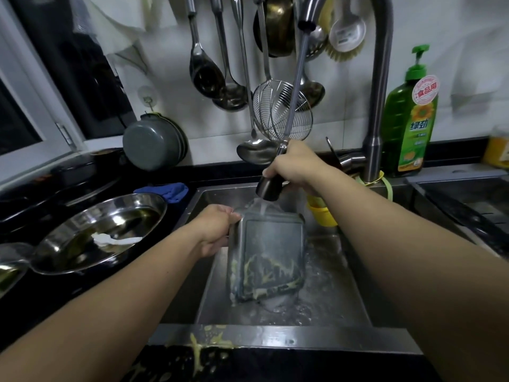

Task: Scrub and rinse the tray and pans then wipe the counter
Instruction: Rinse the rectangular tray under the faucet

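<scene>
The dark rectangular tray (271,255) in the steel sink hides the sink floor behind it, and its lower edge blurs into splashing water. The left hand (217,230) covers the tray's upper left corner. Left of the tray, a round steel pan (8,268) is cut off by the picture's edge.

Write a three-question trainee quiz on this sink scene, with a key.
1. True or false: the left hand grips the tray by its upper edge.
2. What does the right hand hold? A) sponge B) pull-out sprayer C) soap bottle
3. Where on the tray does yellow residue remain?

Key: 1 true. 2 B. 3 The lower part, nearest the camera.
</scene>
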`<action>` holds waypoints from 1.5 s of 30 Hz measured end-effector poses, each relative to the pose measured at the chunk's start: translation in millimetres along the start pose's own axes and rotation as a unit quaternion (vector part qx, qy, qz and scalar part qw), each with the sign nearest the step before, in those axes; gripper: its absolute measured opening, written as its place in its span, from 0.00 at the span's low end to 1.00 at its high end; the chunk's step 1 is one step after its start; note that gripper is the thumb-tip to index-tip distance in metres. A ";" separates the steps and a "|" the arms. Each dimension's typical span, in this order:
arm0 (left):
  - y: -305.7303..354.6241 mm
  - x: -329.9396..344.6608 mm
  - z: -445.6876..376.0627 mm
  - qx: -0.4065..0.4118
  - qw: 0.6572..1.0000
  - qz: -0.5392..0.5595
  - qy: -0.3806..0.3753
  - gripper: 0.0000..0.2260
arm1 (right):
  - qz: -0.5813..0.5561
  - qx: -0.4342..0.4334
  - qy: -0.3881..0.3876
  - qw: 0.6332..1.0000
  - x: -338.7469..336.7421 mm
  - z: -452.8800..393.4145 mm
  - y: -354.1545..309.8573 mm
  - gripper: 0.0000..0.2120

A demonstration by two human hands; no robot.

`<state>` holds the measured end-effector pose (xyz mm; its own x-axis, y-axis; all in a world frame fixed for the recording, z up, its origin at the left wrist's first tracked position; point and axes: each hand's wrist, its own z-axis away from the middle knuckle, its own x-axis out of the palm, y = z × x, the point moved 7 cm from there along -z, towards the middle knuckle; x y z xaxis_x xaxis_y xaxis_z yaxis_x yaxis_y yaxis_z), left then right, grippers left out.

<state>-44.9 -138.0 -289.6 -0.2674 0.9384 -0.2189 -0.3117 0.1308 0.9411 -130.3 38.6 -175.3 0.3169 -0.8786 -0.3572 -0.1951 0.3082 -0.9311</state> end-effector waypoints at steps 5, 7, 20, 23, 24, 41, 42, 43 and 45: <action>0.6 10.7 1.0 0.008 1.000 0.013 -0.026 0.12 | -0.035 -0.011 -0.024 0.999 12.5 4.4 -7.9 0.15; 1.7 13.3 3.0 0.011 0.999 0.022 -0.022 0.12 | -0.047 -0.015 -0.028 0.998 15.8 5.4 -10.2 0.13; 6.1 15.5 6.9 -0.025 0.990 0.112 0.082 0.13 | -0.045 -0.015 -0.039 0.998 13.7 17.2 -9.9 0.21; 6.6 12.5 6.8 -0.033 0.985 0.139 0.099 0.14 | -0.035 -0.014 -0.037 0.999 10.9 20.5 -9.2 0.19; 6.7 11.5 7.5 -0.036 0.984 0.144 0.103 0.14 | -0.029 -0.013 -0.036 0.999 9.8 21.4 -9.0 0.18; -23.0 -3.4 17.6 -0.103 0.948 0.243 0.176 0.10 | -0.001 0.008 -0.057 0.998 -5.1 49.0 -13.3 0.09; -26.5 -7.4 16.3 -0.106 0.946 0.242 0.189 0.11 | 0.002 0.010 -0.062 0.998 -6.0 51.2 -13.9 0.08; -30.3 -11.3 13.6 -0.109 0.942 0.247 0.200 0.13 | 0.006 0.012 -0.066 0.998 -7.8 54.2 -14.1 0.07; -38.6 -23.0 9.5 -0.116 0.930 0.255 0.237 0.15 | 0.020 0.017 -0.066 0.997 -13.0 58.9 -13.6 0.07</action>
<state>-18.1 -161.6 -318.4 -0.7892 0.6059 0.1008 -0.2070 -0.4169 0.8851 -77.0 67.4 -162.3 0.4295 -0.8107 -0.3980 -0.1783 0.3558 -0.9174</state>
